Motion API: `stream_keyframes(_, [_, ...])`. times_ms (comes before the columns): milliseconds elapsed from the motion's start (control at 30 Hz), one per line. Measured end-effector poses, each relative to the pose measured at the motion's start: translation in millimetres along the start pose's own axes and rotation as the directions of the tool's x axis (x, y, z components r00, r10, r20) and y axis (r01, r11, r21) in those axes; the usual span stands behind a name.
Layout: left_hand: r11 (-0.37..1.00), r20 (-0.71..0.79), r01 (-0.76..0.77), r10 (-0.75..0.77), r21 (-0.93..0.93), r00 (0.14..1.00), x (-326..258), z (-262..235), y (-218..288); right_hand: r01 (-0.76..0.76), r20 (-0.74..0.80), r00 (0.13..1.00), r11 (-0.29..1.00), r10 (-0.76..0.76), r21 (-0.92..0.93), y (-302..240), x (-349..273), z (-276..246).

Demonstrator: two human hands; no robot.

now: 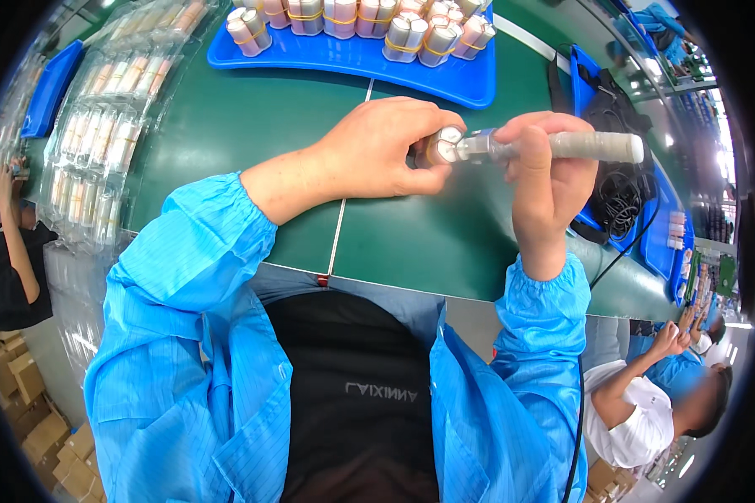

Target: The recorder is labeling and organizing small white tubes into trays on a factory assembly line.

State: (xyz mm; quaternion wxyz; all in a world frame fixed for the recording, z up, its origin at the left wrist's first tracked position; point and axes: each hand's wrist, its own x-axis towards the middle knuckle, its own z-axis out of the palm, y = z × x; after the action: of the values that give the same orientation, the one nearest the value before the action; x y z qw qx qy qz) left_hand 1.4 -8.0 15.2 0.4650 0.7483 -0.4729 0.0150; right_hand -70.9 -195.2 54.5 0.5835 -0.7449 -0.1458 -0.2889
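So your left hand is just above the middle of the frame, fingers and thumb curled around a small bundle of whitish cylinders. The bundle pokes out on the right side of that grip, rounded ends facing your other hand. Your right hand, right of center, is closed around a pale, translucent rod-shaped tool, thumb on the near side. It lies nearly level in the frame, fat blunt end to the right, and its narrower, shinier tip sits right at the bundle's end; can't tell if they're actually touching.

Under both hands you've got a smooth, slightly glossy green tabletop with a pale seam line. Top center there's a shiny blue plastic tray with rounded corners, holding white and pinkish cylinder bundles wrapped in thin yellow bands. Upper left, crinkly-looking clear plastic packs hold rows of similar cylinders. Over on the right side there's a loopy coil of black cable.
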Motion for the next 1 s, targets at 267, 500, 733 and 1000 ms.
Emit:
stream_keyframes(267, [1.000,0.024,0.017,-0.017,-0.011,1.000,1.9,-0.6,3.3,0.036,0.031,0.999,0.989,-0.032,-0.143,-1.2,1.9,-0.6])
stream_keyframes(500, [1.000,0.003,-0.008,0.008,0.011,1.000,1.9,0.8,1.8,0.054,0.058,0.997,0.974,-0.042,-0.219,-5.5,5.1,5.0])
stream_keyframes(733, [0.998,-0.012,0.008,-0.009,-0.061,1.000,1.4,2.0,1.1,0.062,0.010,0.998,0.987,-0.061,-0.146,0.3,0.0,1.0])
stream_keyframes(1000, [1.000,-0.018,-0.001,0.001,0.010,1.000,1.8,-1.2,2.1,0.044,0.006,0.999,0.987,-0.044,-0.152,0.1,-1.7,-1.8])
